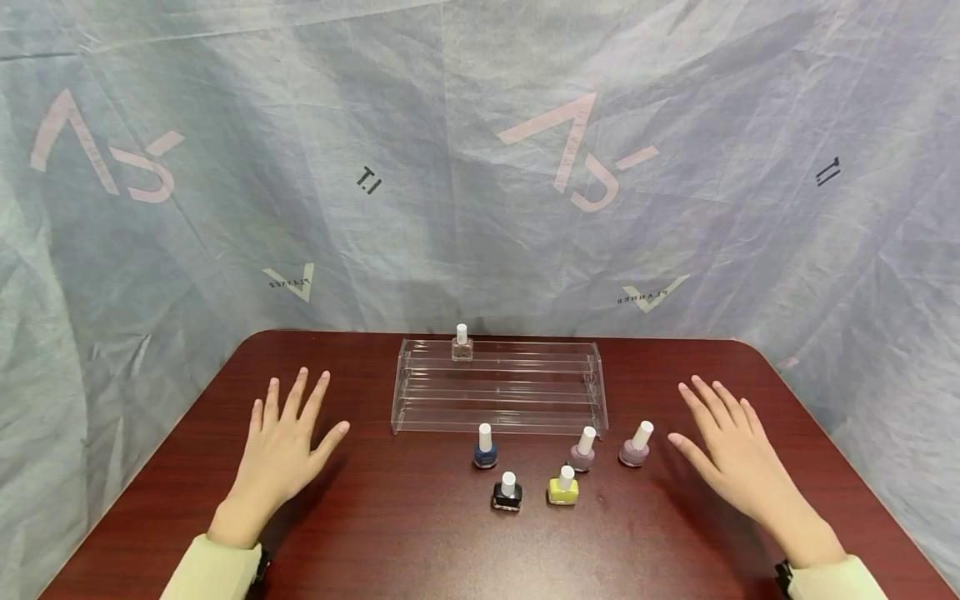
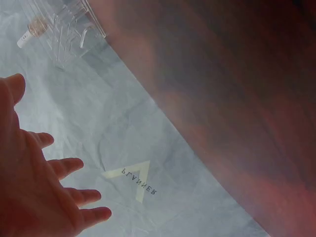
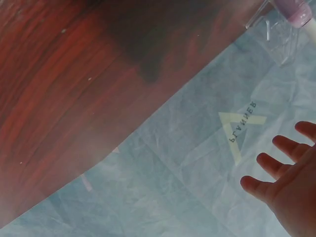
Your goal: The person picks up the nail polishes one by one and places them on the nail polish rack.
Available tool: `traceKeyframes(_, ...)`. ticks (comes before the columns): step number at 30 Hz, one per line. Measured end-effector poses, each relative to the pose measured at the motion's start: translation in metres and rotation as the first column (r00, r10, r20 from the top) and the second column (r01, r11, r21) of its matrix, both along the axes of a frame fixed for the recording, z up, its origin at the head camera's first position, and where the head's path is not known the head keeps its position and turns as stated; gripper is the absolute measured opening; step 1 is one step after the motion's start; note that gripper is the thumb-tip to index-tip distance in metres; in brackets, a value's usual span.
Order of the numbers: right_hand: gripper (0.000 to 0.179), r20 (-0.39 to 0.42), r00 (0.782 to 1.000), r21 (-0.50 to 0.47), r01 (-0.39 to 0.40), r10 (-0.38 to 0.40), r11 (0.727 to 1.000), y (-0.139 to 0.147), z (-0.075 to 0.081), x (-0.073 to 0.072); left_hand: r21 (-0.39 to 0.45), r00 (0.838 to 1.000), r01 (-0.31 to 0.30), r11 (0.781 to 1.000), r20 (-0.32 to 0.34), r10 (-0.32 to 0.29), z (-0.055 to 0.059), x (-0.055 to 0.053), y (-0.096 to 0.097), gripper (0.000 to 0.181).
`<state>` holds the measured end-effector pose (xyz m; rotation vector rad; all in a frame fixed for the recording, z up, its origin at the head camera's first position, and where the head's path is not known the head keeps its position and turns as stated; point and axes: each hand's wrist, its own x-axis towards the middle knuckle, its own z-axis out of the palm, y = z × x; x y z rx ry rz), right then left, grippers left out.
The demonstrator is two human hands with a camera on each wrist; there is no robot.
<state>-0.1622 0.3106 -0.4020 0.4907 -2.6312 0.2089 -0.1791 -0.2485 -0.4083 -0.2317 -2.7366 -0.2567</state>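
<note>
My left hand (image 1: 281,454) is spread with straight fingers at the left of the table, holding nothing. On the other side my right hand (image 1: 738,458) is likewise spread, nearest to a mauve nail polish bottle (image 1: 634,451). A second mauve bottle (image 1: 582,454) stands left of that one. In front of it is a yellow nail polish bottle (image 1: 563,489), with a black one (image 1: 507,495) to its left. The dark blue bottle (image 1: 485,452) stands by the front of a clear tiered rack (image 1: 495,392). High on the rack's back tier sits a clear, brownish nail polish bottle (image 1: 462,347). All have white caps.
The dark red wooden table (image 1: 360,533) has rounded far corners. A grey-blue printed cloth (image 1: 450,208) hangs behind it and down both sides, close to the table's edges.
</note>
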Motion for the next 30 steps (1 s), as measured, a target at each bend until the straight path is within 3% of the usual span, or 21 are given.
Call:
traceKeyframes(17, 0.058, -0.122, 0.986, 0.008, -0.114, 0.114, 0.993, -0.018, 0.001, -0.012, -0.03, 0.997, 0.062, 0.998, -0.034, -0.063, -0.001, -0.01, 0.02, 0.074)
traceKeyframes(30, 0.054, -0.131, 0.981, 0.064, -0.139, 0.146, 0.988, -0.031, 0.001, -0.014, -0.041, 0.989, 0.122, 0.992, -0.076, -0.125, -0.005, -0.019, 0.036, 0.068)
